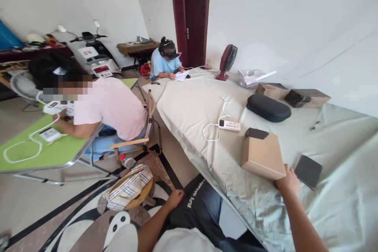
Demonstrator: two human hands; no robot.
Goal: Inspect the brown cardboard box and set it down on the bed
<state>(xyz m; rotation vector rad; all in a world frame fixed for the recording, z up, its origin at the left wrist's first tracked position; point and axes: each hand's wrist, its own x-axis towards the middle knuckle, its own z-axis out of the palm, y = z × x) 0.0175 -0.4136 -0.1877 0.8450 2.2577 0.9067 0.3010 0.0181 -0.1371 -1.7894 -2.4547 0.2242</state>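
My right hand [288, 179] is at the near right corner of a brown cardboard box [262, 153], its fingers partly hidden behind the box side. Dark tape or a dark patch covers part of the box's far edge. Just right of this hand a flat black notebook-like thing [308, 171] lies on the cloth. My left hand [176, 197] rests by my dark trousers with its fingers curled in, and nothing shows in it. Beyond the box lie a white power bank [229, 125] with a white cable and a black zip case [268, 107].
A pale cloth covers the table [189, 106]. Toward the wall stand two more cardboard boxes [308, 98], a clear plastic bin [251, 78] and a dark red fan [227, 63]. One person sits at a green table [67, 149], another at the far end. A stool [141, 197] holds a checked cloth.
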